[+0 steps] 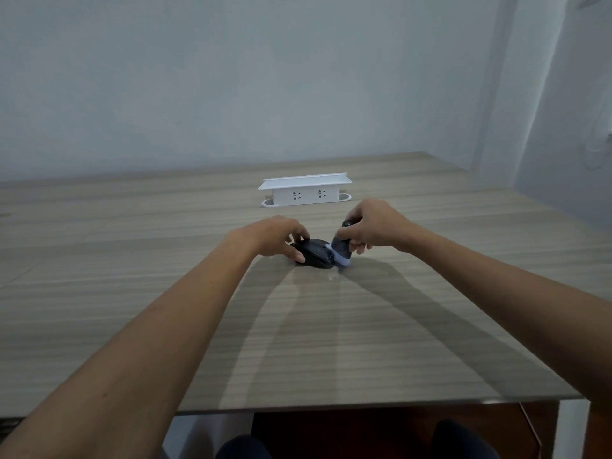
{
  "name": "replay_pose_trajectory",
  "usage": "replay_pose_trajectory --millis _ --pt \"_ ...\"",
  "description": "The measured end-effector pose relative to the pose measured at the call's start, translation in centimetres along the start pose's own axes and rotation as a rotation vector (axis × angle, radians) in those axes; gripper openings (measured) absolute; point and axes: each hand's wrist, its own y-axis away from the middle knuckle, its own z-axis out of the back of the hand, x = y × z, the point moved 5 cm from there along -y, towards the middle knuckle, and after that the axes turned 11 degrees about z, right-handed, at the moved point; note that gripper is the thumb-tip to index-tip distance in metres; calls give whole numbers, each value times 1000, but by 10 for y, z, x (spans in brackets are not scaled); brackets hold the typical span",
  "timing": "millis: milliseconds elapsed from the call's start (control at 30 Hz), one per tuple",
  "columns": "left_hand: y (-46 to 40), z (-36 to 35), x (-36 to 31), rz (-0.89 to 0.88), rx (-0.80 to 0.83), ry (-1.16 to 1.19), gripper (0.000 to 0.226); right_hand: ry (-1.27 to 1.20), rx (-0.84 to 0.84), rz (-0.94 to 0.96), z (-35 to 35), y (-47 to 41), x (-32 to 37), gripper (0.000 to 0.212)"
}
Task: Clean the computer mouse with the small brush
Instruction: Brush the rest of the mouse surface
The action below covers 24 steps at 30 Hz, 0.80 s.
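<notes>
A black computer mouse lies on the wooden table, a little beyond its middle. My left hand rests on the mouse's left side, with fingers over its top and the thumb at its near edge. My right hand grips a small brush with a dark body and pale bristles. The bristles touch the right end of the mouse and are blurred.
A white socket box with two outlets stands on the table just behind my hands. A wall runs along the table's far edge. The table's near edge is low in view, with my knees under it.
</notes>
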Motion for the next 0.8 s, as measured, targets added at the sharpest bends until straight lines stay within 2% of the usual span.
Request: replay_pose_trajectory --millis 100,233,433,567,667,800 --pt "0 0 -1 3 9 -12 57 4 48 26 3 -2 8 17" --pt "1 -1 1 5 3 -6 56 143 37 18 8 -5 6 20" --pt "1 -2 1 15 -3 -2 58 116 149 67 3 -1 20 16" --pt "1 -4 1 11 -4 -13 58 252 108 71 12 -5 17 16" --pt "1 -4 0 7 -3 -28 58 196 75 105 10 -8 25 15" --pt "0 -4 2 17 -11 -14 58 169 172 95 5 -6 25 14"
